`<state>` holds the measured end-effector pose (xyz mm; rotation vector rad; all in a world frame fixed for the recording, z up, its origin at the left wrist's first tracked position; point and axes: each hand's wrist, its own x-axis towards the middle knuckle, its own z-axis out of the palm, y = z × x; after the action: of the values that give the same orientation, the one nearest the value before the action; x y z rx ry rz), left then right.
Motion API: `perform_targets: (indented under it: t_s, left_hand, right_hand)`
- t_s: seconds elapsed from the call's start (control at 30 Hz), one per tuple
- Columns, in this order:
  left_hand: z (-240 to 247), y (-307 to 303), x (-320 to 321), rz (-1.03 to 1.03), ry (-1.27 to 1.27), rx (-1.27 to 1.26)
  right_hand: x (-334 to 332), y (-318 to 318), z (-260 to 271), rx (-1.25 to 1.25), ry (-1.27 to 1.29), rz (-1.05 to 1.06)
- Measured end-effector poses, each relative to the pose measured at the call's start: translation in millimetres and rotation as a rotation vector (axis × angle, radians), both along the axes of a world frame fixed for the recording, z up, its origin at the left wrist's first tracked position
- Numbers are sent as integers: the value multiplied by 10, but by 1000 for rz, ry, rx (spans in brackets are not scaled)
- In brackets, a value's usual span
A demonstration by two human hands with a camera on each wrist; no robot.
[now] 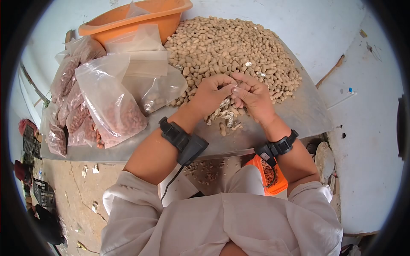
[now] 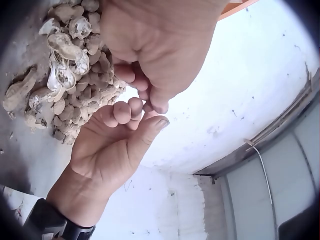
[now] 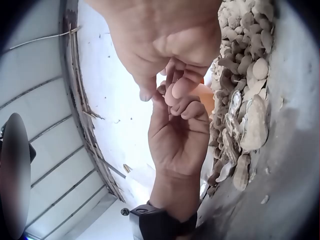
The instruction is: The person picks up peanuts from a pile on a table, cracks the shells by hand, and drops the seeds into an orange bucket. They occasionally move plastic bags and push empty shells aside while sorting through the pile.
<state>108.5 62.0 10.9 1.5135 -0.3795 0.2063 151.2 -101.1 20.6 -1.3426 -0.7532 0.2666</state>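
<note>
Both hands meet at the near edge of a heap of unshelled peanuts (image 1: pixel 230 47). Thumb and fingers of the left hand (image 1: pixel 215 88) pinch at a small peanut, mostly hidden by the fingertips. From the other side the right hand (image 1: pixel 257 97) pinches the same spot, its fingers curled and its thumb tip close to the left thumb. Below them lie split, empty peanut shells (image 1: pixel 226 114), pale inside, also seen beside the hands in the left wrist view (image 2: pixel 65 70). A whole peanut (image 3: pixel 241 172) rests on the metal near these shells in the right wrist view.
The heap sits on a metal tabletop (image 1: pixel 307 123). Left of it stand clear plastic bags (image 1: pixel 102 81), several filled with reddish kernels (image 1: pixel 119 121). An orange basin (image 1: pixel 171 23) stands behind them. Under the table's front edge, an orange container (image 1: pixel 278 185) holds more kernels.
</note>
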Motion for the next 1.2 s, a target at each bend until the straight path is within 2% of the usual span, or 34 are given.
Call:
perform_targets:
  t_s: [0.13, 0.43, 0.7, 0.9, 1.03, 1.1, 1.2]
  left_hand:
    - [-38, -11, 31, 48, -52, 75]
    - [-85, -5, 33, -26, -24, -76]
    - [-67, -35, 25, -103, 187, -256]
    - [-109, -56, 56, -152, 191, -413]
    - [-78, -95, 15, -128, 117, -438]
    - [-43, -101, -10, -58, 69, -309]
    - [-11, -120, -35, 1, -25, -164]
  right_hand:
    - [-20, 1, 14, -73, -66, -31]
    - [-70, 37, -6, -9, -52, -36]
    - [-39, -57, 105, -158, -119, 15]
    - [-46, -11, -15, 87, -57, 2]
    - [-137, 34, -56, 339, 351, 42]
    - [-123, 29, -136, 419, 511, 127]
    - [-145, 57, -158, 505, 697, 53]
